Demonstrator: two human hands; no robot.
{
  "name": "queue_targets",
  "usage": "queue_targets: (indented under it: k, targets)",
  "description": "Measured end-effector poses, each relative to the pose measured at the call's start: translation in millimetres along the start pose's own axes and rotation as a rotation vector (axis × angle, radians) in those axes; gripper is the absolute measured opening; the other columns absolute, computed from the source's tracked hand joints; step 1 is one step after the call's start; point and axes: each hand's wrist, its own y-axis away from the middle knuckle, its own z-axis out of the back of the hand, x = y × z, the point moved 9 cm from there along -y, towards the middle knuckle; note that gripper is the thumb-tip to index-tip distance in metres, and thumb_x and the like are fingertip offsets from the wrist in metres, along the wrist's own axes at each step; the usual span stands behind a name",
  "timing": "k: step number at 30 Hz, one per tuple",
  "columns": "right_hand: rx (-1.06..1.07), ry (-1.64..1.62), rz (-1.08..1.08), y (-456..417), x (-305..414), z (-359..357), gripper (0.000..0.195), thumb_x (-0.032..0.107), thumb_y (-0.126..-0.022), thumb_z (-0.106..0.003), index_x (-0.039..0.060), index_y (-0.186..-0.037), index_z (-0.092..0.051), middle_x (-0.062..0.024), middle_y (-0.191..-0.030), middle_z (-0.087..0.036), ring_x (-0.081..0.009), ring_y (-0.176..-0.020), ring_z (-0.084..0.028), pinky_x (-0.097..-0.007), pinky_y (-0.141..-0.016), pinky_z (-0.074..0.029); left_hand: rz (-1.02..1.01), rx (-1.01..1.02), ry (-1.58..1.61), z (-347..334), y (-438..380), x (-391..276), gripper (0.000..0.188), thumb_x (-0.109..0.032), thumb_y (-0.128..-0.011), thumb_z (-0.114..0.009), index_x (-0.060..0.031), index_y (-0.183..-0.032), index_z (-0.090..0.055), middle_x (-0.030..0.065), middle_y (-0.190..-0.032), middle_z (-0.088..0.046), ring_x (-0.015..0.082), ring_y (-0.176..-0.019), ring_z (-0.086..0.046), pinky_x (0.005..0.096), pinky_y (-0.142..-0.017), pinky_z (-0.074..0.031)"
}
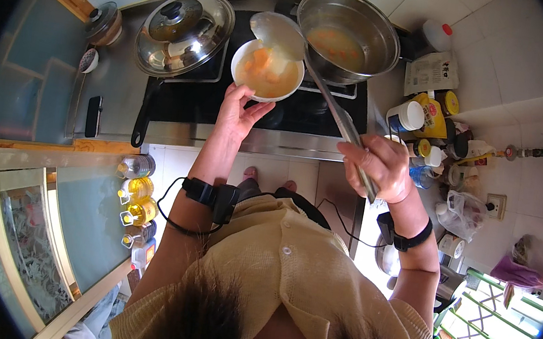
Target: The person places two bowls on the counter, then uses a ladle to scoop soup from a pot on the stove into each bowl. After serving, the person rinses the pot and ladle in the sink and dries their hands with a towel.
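Observation:
My left hand (244, 112) holds a white bowl (264, 97) by its near rim and underside, above the black stove top (189, 106). Broth with orange chunks fills much of the bowl. My right hand (378, 166) grips the long handle of a metal ladle (278, 33), whose head is tilted over the bowl's far side. Just right of the ladle stands a deep steel pot (382, 57) with some of the same broth and orange pieces at its bottom. To the left sits a pan under a shiny domed lid (174, 55).
A phone (93, 116), a small patterned bowl (89, 60) and a lidded glass pot (104, 25) rest on the left counter. The pan's black handle (142, 116) juts over the front edge. Jars, a white tub (406, 116) and packets crowd the right counter. Oil bottles (140, 210) stand lower left.

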Motion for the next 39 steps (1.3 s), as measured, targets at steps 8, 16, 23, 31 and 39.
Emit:
queue_targets:
  k: [8, 16, 23, 31, 39]
  targets:
    - [-0.260, -0.625, -0.545, 30, -62, 3, 0.020, 0.011, -0.082, -0.059, -0.0009, -0.096, -0.065, -0.0122, -0.074, -0.065, -0.0181, -0.059, -0.061, -0.0267, -0.057, -0.051, -0.041, -0.034, 0.004, 0, 6, -3, 0.039, -0.006, -0.075, -0.059, -0.0028, -0.112, -0.047, 0.0172, -0.116, -0.048, 0.0387, -0.104, -0.055, 0.0515, -0.089, -0.052]
    - [-0.631, -0.811, -0.931, 61, -165, 21, 0.023, 0.014, -0.088, -0.054, -0.0028, -0.101, -0.063, -0.0119, -0.071, -0.063, -0.0142, -0.056, -0.059, -0.0252, -0.053, -0.048, -0.028, 0.004, 0.013, -10, -4, -1, 0.039, -0.006, -0.076, -0.057, -0.0028, -0.113, -0.044, 0.0181, -0.119, -0.048, 0.0400, -0.105, -0.053, 0.0511, -0.088, -0.052]
    - [-0.123, 0.161, -0.368, 17, -175, -8, 0.015, 0.009, -0.078, -0.063, 0.0078, -0.093, -0.067, -0.0114, -0.073, -0.066, -0.0269, -0.063, -0.064, -0.0339, -0.058, -0.052, -0.007, 0.005, 0.017, -17, -10, 3, 0.047, -0.005, -0.074, -0.055, -0.0077, -0.118, -0.038, 0.0164, -0.122, -0.046, 0.0417, -0.104, -0.053, 0.0509, -0.088, -0.053]
    - [-0.240, 0.015, -0.459, 13, -211, -46, 0.014, 0.012, -0.079, -0.062, 0.0071, -0.092, -0.067, -0.0112, -0.076, -0.067, -0.0263, -0.067, -0.066, -0.0314, -0.060, -0.053, -0.011, -0.007, 0.019, -17, -12, 4, 0.048, -0.005, -0.074, -0.056, -0.0084, -0.118, -0.038, 0.0163, -0.121, -0.047, 0.0402, -0.102, -0.053, 0.0501, -0.086, -0.053]
    - [-0.320, -0.804, -1.126, 50, -221, -73, 0.018, 0.015, -0.085, -0.059, 0.0026, -0.094, -0.068, -0.0065, -0.066, -0.063, -0.0112, -0.054, -0.059, -0.0234, -0.048, -0.047, -0.019, -0.034, 0.027, -13, -15, 4, 0.048, -0.005, -0.073, -0.057, -0.0092, -0.117, -0.038, 0.0160, -0.120, -0.047, 0.0409, -0.103, -0.053, 0.0511, -0.087, -0.053]
